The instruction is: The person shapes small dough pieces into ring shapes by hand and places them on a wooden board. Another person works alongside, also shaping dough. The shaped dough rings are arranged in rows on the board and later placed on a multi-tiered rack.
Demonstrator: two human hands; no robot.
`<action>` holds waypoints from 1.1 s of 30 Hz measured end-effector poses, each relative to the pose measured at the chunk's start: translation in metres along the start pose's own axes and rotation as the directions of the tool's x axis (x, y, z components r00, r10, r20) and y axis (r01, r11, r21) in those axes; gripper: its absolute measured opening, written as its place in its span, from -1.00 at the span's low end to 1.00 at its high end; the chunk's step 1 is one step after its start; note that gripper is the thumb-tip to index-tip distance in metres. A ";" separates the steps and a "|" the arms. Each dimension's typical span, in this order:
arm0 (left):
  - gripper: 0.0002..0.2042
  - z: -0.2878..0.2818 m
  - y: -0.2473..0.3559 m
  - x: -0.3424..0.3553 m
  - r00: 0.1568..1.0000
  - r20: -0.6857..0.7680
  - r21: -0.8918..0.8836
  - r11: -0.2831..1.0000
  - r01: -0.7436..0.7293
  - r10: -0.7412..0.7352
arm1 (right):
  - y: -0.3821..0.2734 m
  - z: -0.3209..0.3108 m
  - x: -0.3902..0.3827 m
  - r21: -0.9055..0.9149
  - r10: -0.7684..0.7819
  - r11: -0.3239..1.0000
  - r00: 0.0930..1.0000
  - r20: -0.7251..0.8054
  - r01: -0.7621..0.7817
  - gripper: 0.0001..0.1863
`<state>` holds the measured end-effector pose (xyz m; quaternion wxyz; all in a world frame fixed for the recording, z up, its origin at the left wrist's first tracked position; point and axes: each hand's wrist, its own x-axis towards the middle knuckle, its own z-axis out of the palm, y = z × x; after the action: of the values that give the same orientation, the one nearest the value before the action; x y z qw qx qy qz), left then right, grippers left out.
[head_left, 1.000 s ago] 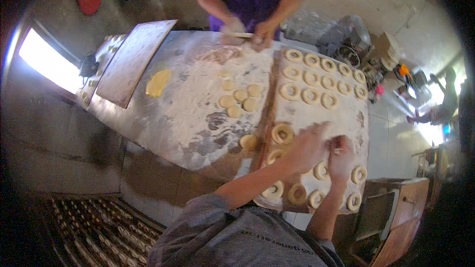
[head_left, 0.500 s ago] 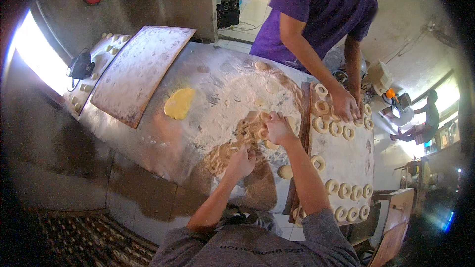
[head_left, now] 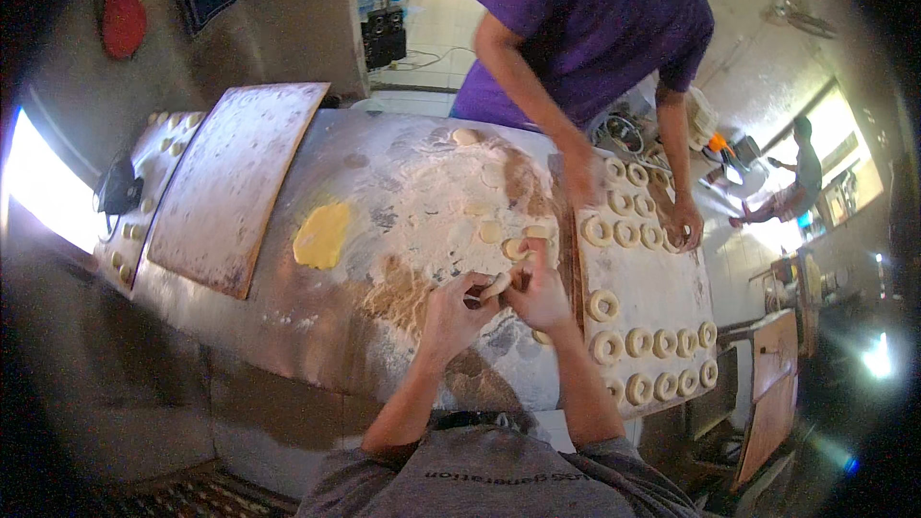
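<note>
Over the floured metal table, both my hands meet at a small pale piece of dough [head_left: 495, 286]. My left hand [head_left: 455, 315] is closed on its left end, thumb and fingers curled. My right hand [head_left: 539, 294] grips the other end; its fingers hide part of the dough, so I cannot tell whether it is a full ring. Just beyond my right fingers lie a dough piece [head_left: 515, 248] and a flat dough round [head_left: 490, 232]. White flour [head_left: 432, 221] spreads around them, with a browner patch near my left wrist.
Right of my hands is a board [head_left: 638, 297] with rows of dough rings [head_left: 665, 342]. A co-worker in purple [head_left: 595, 38] reaches over its far end, one hand [head_left: 683, 225] at a ring. Leftward lie a yellow lump [head_left: 322, 234] and a large floured board [head_left: 235, 182].
My hands have come together, the left moving up to the dough that the right holds. The co-worker's one hand has swung left, blurred. The whole view has shifted somewhat.
</note>
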<state>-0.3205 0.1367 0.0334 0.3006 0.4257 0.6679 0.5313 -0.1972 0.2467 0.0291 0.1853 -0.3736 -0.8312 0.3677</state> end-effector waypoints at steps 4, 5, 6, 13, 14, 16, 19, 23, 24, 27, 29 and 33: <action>-0.66 0.020 -0.001 0.009 0.957 -0.070 0.305 0.920 -0.247 0.281 | 0.012 0.009 0.009 -0.100 -0.076 0.993 0.977 -0.199 0.057 -0.23; -0.62 0.029 -0.010 0.014 0.920 -0.141 0.401 0.871 -0.284 0.365 | 0.012 0.004 0.005 0.294 -0.039 0.954 0.996 -0.083 0.062 -0.27; -0.59 0.040 -0.027 0.019 0.868 -0.203 0.494 0.813 -0.308 0.453 | 0.011 -0.001 0.003 0.635 -0.003 0.772 1.000 0.029 -0.016 -0.31; -0.53 0.072 -0.004 0.000 0.953 -0.112 -0.918 0.338 -0.207 0.280 | 0.017 -0.050 -0.032 0.954 0.074 0.192 0.973 0.220 -0.230 -0.54; -0.62 0.080 0.005 -0.002 0.949 -0.119 -0.915 0.339 -0.219 0.293 | 0.020 -0.051 -0.036 0.898 0.029 0.413 0.988 0.151 -0.149 -0.56; -0.67 0.100 0.008 -0.005 0.963 -0.242 -0.722 0.641 -0.260 0.119 | 0.023 -0.052 -0.041 0.626 -0.065 0.779 0.998 0.013 0.043 -0.57; -0.72 0.132 0.008 -0.006 0.915 -0.316 -0.190 0.928 -0.320 0.251 | 0.025 -0.077 -0.052 0.966 0.008 0.257 0.999 0.031 -0.033 -0.48; -0.75 0.175 0.021 -0.004 0.849 -0.247 0.181 0.883 -0.432 0.466 | 0.053 -0.108 -0.071 0.704 -0.145 0.710 0.983 0.111 0.025 -0.44; -0.76 0.185 0.017 -0.007 0.866 -0.237 0.150 0.898 -0.414 0.440 | 0.062 -0.122 -0.074 0.815 -0.094 0.577 0.986 0.137 -0.058 -0.45; -0.77 0.216 0.055 -0.013 0.978 -0.113 -0.115 0.975 -0.190 0.177 | 0.101 -0.141 -0.081 0.947 0.129 0.284 0.985 0.114 -0.147 -0.49; -0.77 0.239 0.056 -0.015 0.990 -0.075 -0.241 0.961 -0.137 0.122 | 0.089 -0.156 -0.096 0.865 -0.071 0.485 0.991 -0.113 0.133 -0.54; -0.72 0.267 0.086 -0.011 0.986 0.004 0.068 0.983 -0.168 0.168 | 0.122 -0.183 -0.110 0.985 0.078 0.109 0.986 -0.145 0.136 -0.38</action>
<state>-0.0661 0.2546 0.0476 0.2394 0.4900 0.6474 0.5324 0.0406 0.3051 0.0545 0.4604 -0.1661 -0.3626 0.7931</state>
